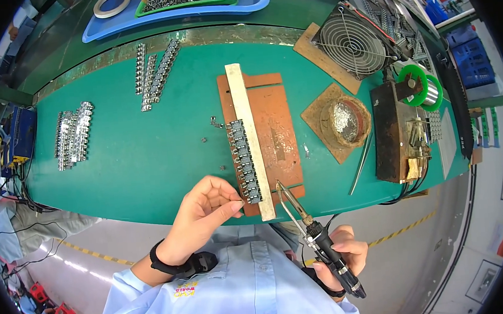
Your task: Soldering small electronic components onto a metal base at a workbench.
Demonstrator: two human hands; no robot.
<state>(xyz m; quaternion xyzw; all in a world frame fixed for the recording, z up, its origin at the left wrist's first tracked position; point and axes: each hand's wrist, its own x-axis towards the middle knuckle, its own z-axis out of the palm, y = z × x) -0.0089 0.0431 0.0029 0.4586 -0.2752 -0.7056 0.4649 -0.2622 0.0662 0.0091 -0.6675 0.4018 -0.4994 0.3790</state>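
Note:
My right hand (343, 255) is wrapped round a soldering iron (321, 239) with a black handle and a thin guide tube beside its tip. The tip points at the near end of a brown board (272, 126). On the board lies a pale wooden bar (246, 116), with a row of black electronic components (243, 163) along its left side. My left hand (205, 210) is closed, thumb and forefinger pinched at the near end of that row. Whatever sits between those fingertips is too small to make out.
Component strips lie at the left (75, 134) and far left (155, 76). Toward the right are a fan (351, 39), a round solder-specked pot (345, 121), tweezers (361, 164), a green solder spool (403, 79) and an iron stand (393, 141). A blue tray (195, 18) stands behind.

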